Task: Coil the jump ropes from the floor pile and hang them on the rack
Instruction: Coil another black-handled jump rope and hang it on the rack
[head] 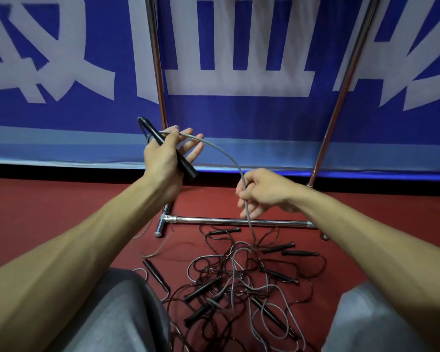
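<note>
Between my grey-trousered knees [117, 308], the tangled jump-rope pile [239, 280] lies below my right hand [264, 191], which pinches a thin grey cord [221, 149] arching leftward to the black plastic handle [187, 167] gripped in my left hand [160, 156].

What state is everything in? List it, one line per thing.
Left grip: holds the black handle, raised.
Right grip: pinches the grey rope.
Black handle: lifted, in the left grip.
Grey rope: arched between both grips, uncoiled.
Rope pile: tangled on the floor.
Rack: standing upright.
</note>
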The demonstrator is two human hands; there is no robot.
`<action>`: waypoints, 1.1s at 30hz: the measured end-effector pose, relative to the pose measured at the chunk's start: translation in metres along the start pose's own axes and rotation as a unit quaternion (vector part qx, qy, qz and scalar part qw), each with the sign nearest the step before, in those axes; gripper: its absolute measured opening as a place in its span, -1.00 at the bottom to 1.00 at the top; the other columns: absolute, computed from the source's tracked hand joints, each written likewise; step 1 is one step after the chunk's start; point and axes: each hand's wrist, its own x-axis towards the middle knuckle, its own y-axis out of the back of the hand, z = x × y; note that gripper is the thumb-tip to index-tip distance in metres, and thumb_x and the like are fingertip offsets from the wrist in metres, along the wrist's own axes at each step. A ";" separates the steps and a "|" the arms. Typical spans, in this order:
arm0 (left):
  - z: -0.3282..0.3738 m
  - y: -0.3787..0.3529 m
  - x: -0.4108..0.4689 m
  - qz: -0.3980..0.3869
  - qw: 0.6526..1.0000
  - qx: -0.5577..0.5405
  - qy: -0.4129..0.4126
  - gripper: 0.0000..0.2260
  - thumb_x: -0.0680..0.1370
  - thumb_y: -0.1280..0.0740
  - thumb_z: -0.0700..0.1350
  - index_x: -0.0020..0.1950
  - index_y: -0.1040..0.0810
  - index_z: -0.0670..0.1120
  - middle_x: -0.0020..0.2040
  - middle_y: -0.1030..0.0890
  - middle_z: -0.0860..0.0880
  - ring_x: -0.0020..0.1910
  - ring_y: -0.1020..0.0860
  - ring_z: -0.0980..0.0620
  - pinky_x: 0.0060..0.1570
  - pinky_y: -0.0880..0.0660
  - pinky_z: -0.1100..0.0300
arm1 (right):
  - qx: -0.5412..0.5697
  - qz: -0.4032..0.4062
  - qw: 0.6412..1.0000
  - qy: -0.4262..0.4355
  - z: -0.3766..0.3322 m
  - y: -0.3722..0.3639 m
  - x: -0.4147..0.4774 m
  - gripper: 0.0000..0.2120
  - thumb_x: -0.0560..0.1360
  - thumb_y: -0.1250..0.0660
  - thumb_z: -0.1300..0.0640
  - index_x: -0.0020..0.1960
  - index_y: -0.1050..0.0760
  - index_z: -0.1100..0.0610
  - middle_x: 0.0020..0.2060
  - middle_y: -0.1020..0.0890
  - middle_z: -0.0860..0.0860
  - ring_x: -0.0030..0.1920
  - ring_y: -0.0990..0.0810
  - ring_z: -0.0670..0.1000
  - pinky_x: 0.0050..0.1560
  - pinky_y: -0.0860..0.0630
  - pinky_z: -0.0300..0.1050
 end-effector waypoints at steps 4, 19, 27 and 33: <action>-0.008 0.008 -0.002 -0.007 0.993 0.110 0.046 -0.89 0.66 -0.18 -0.20 0.17 -0.37 -0.19 0.15 -0.53 -0.19 -0.04 -0.65 -0.15 -0.20 -0.65 0.08 | 0.171 0.061 0.981 0.069 -0.015 0.007 -0.003 -0.85 0.62 -0.13 0.36 -0.06 -0.38 0.19 -0.25 -0.58 0.16 -0.39 -0.68 0.05 -0.36 -0.64 -0.12; -0.026 -0.003 -0.050 -0.370 0.824 0.400 0.155 -0.81 0.61 -0.23 -0.31 0.20 -0.52 -0.18 -0.02 -0.68 -0.19 -0.03 -0.68 -0.04 -0.04 -0.62 0.17 | 0.512 0.230 0.820 0.113 -0.016 0.039 0.002 -0.88 0.61 -0.17 0.38 -0.09 -0.35 0.24 -0.22 -0.57 0.21 -0.30 -0.69 0.11 -0.29 -0.65 -0.09; -0.023 -0.016 -0.040 -0.229 0.945 0.224 0.068 -0.91 0.60 -0.23 -0.33 0.01 -0.47 -0.17 -0.18 -0.67 -0.18 -0.13 -0.69 -0.11 -0.14 -0.65 0.07 | 0.276 0.172 0.944 0.055 -0.008 0.028 0.001 -0.86 0.65 -0.12 0.22 0.07 -0.42 0.26 -0.06 -0.61 0.28 -0.16 -0.63 0.18 -0.23 -0.62 -0.15; -0.011 -0.016 -0.022 -0.102 0.990 0.095 0.016 -0.92 0.61 -0.22 -0.33 -0.01 -0.44 -0.18 -0.16 -0.67 -0.17 -0.12 -0.70 -0.08 -0.20 -0.62 0.16 | -0.138 -0.079 0.986 0.057 0.000 0.005 -0.006 -0.53 0.43 -0.09 0.54 0.16 -0.54 0.19 0.15 -0.58 0.13 0.10 -0.53 -0.01 0.13 -0.47 -0.15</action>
